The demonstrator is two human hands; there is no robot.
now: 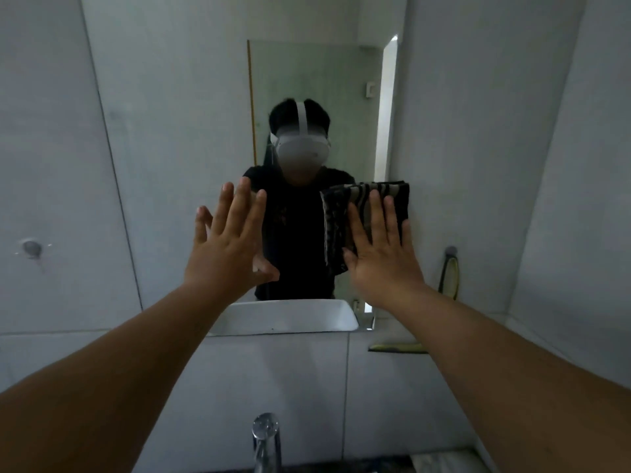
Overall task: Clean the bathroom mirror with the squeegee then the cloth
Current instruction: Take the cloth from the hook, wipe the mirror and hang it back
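Observation:
The mirror (pixel 307 80) hangs on the wall straight ahead and shows a reflected person in a dark shirt. My right hand (pixel 382 254) lies flat, fingers spread, and presses a dark striped cloth (pixel 397 194) against the mirror's lower right part. My left hand (pixel 228 247) is open with fingers apart, palm toward the mirror's lower left edge, and holds nothing. A dark and yellow squeegee blade (pixel 397 347) rests on the ledge below the mirror's right corner, partly behind my right forearm.
A chrome faucet (pixel 266 438) stands at the bottom centre. The white basin (pixel 283 315) appears reflected at the mirror's bottom edge. A dark, yellowish item (pixel 450 278) hangs from a wall hook on the right. Pale tiled walls close in on both sides.

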